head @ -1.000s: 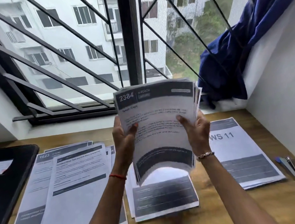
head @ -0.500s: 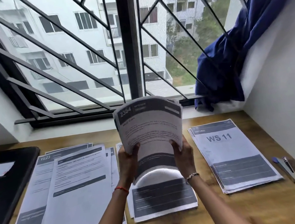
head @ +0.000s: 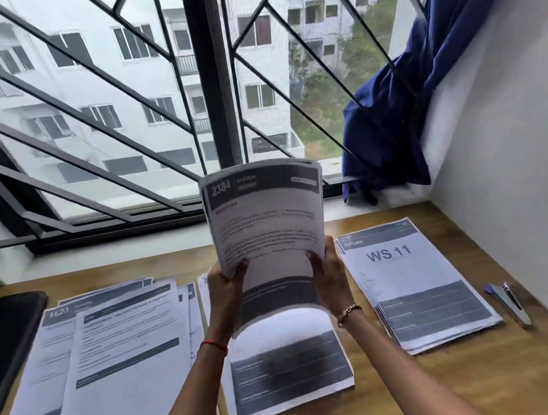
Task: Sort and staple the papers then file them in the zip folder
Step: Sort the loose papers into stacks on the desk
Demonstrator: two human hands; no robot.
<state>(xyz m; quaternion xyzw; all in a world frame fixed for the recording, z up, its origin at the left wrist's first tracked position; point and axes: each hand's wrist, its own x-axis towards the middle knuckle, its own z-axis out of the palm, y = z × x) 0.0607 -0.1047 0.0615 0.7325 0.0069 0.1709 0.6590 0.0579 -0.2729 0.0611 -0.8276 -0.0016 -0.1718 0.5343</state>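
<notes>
Nearest to me the two forearms reach out over the wooden desk (head: 459, 377), a red thread around the left wrist and a thin bracelet on the right; between them a short pile of printed sheets (head: 289, 374) lies flat on the wood, its lower half a dark grey block. To the left of it a loose, overlapping spread of papers (head: 111, 358) fans across the desk, one headed "1623"; at the far left edge sits the black zip folder (head: 3, 344), lying flat with something white showing on it. On the right a neater stack headed "WS 11" (head: 413, 283) rests square on the desk, and just beyond its right side lies the stapler (head: 512, 304), apart from the papers and close to the white wall (head: 516, 143).

Further out, the left hand (head: 224, 292) and the right hand (head: 331, 276) each grip a side edge of the held bundle (head: 267, 222), thumbs pressed on its front; the bundle stands upright above the flat pile, its top sheet marked "2384", its bottom edge curling toward me. Whether that edge touches the pile below I cannot tell.

Behind it runs the pale sill, then the window with its dark diagonal bars (head: 101, 132); a blue curtain (head: 400, 98) hangs bunched at the right.
</notes>
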